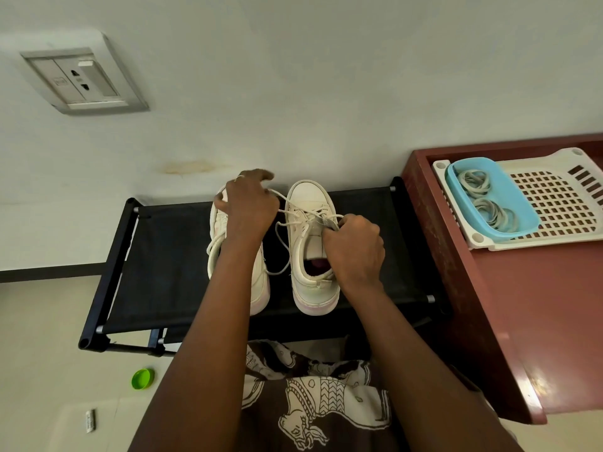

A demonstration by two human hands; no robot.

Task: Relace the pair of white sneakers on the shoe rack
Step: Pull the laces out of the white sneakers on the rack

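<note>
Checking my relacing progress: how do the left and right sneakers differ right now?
The right sneaker shows its lace crossed over the tongue; the left sneaker is mostly hidden under the left hand. The right hand pinches that lace; a loose strand hangs beside the left sneaker. Both are white, toes toward the wall, on the black rack.

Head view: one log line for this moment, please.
step: lacing right sneaker | left hand: holds lace above left sneaker | right hand: pinches lace at eyelets | place: shoe rack

matt cloth rack (169, 256) — glossy cabinet (509, 321) (wood)
</note>
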